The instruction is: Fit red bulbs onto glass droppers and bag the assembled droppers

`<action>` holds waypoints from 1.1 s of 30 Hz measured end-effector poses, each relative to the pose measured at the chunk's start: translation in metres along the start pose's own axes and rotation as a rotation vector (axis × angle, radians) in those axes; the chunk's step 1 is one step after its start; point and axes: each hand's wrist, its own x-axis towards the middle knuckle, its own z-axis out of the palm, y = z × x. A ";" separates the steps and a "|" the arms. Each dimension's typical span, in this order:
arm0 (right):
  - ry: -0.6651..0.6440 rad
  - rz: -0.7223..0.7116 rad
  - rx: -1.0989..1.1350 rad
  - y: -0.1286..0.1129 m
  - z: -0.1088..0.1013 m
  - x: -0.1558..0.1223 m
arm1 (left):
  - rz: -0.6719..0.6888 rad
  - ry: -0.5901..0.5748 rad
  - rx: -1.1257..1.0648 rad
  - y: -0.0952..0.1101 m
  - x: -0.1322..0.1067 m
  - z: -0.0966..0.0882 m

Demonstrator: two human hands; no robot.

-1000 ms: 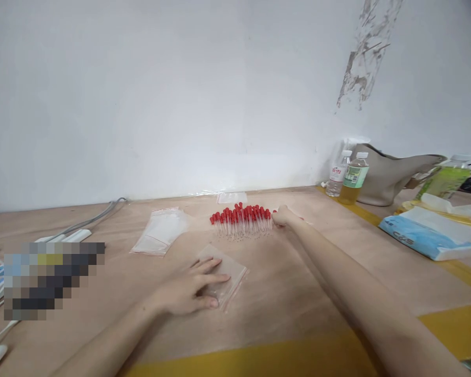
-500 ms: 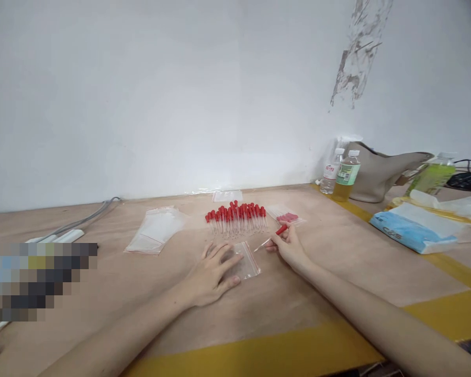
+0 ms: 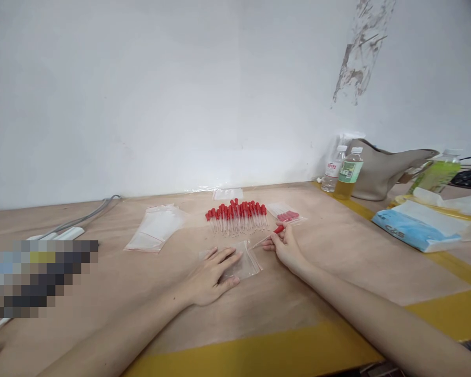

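Pinched in my right hand (image 3: 284, 247) is a dropper (image 3: 278, 229) with a red rubber bulb. Its thin clear tube points left, the tip close to the mouth of a clear zip bag (image 3: 241, 264); whether it has entered the bag I cannot tell. My left hand (image 3: 215, 275) lies over that bag with its fingers spread, covering the left part of it. Beyond both hands is a pile of several droppers (image 3: 239, 212), red bulbs toward the wall. A filled zip bag (image 3: 288, 213) with red bulbs showing through lies just past my right hand.
Flat clear zip bags (image 3: 155, 230) are stacked at left. Another (image 3: 227, 194) lies by the wall. At right stand drink bottles (image 3: 349, 175), a grey bag (image 3: 372, 178) and a blue tissue pack (image 3: 414, 230). Grey cables (image 3: 90, 213) run along the left side.
My right hand has shifted slightly left with the dropper, bringing its tip nearer the bag's mouth. My left hand stays on the bag, almost unmoved.
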 end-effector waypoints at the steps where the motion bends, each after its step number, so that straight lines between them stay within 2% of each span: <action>1: 0.011 0.005 -0.020 0.000 -0.002 0.000 | 0.002 0.001 -0.006 0.001 0.000 0.000; 4: 0.018 0.047 -0.052 -0.004 -0.005 -0.001 | -0.004 0.001 -0.027 0.002 0.002 -0.001; 8: -0.086 0.136 0.011 -0.012 -0.001 -0.010 | -0.022 0.018 -0.051 0.004 0.008 0.001; 12: -0.315 0.168 0.015 -0.021 -0.004 -0.016 | -0.012 0.037 -0.079 0.003 0.012 0.004; 16: -0.574 0.116 -0.146 -0.029 -0.014 -0.015 | -0.006 0.038 -0.094 0.001 0.011 0.005; 21: -0.756 0.156 -0.067 -0.033 -0.012 -0.016 | 0.002 0.028 -0.096 -0.001 0.012 0.007; 23: -0.788 0.182 -0.039 -0.032 -0.007 -0.017 | 0.002 0.030 -0.105 -0.001 0.012 0.007; 26: -0.766 0.205 -0.032 -0.029 -0.003 -0.015 | 0.006 0.039 -0.140 -0.002 0.010 0.005; 30: -0.700 0.270 -0.083 -0.029 -0.009 -0.009 | 0.002 0.071 -0.201 -0.007 0.003 -0.001; 33: -0.717 0.280 -0.214 -0.032 -0.017 -0.005 | 0.017 0.061 -0.224 -0.011 -0.001 -0.004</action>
